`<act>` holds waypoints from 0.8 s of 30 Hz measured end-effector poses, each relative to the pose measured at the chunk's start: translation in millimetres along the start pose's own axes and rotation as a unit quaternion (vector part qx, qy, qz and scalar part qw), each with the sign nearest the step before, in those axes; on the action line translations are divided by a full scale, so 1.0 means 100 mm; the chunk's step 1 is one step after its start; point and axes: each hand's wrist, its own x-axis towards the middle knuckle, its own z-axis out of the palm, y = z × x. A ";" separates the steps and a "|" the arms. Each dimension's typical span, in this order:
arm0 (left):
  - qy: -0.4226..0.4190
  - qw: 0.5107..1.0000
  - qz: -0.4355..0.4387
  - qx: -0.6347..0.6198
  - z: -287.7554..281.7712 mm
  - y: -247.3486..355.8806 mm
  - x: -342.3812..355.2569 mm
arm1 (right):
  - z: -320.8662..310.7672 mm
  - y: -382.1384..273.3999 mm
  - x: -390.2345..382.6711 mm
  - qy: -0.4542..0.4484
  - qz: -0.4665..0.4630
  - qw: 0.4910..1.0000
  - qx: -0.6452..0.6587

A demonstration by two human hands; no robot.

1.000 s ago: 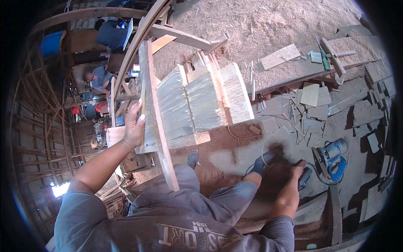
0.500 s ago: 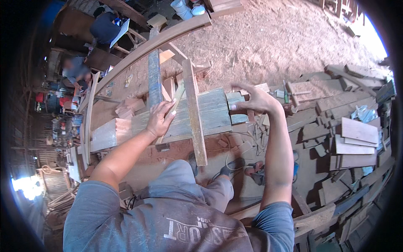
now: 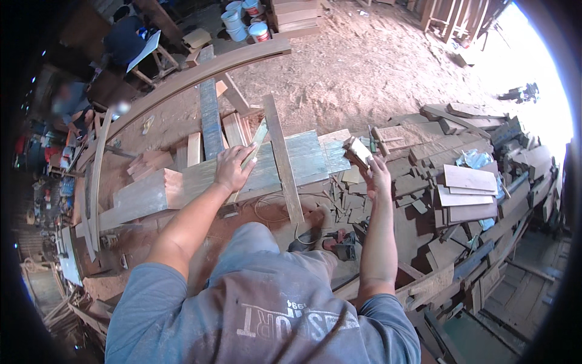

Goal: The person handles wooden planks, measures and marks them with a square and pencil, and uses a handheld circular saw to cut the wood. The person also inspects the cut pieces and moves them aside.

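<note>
My left hand is closed round a thin, narrow wooden strip, which slants up under a longer wooden batten. The batten lies crosswise over a weathered, greenish-grey plank bench. Off the bench's right end, my right hand grips a small wooden block with a pale face, its fingertips at the block's near end. A squared timber with a paler end piece rests on the left part of the bench.
A long curved wooden piece arches across the far left. Scrap offcuts litter the ground right of my legs, beside stacked boards. A red-and-black power tool sits near my feet. Buckets and two people are farther off.
My right hand was open with fingers spread above the bench's right end; it has closed on the small wooden block. My left hand keeps its hold on the strip. The view has shifted.
</note>
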 end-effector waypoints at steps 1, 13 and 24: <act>0.004 1.000 0.005 -0.002 0.00 0.02 0.04 | -0.14 0.14 0.01 0.044 -0.001 0.998 -0.039; 0.025 0.998 0.042 -0.041 0.15 -0.20 0.06 | 0.95 0.80 -2.01 -0.217 0.048 0.927 -0.303; 0.132 0.933 -0.001 -0.335 0.03 -0.07 -0.05 | 0.48 1.11 -2.43 0.072 -0.119 0.965 -0.221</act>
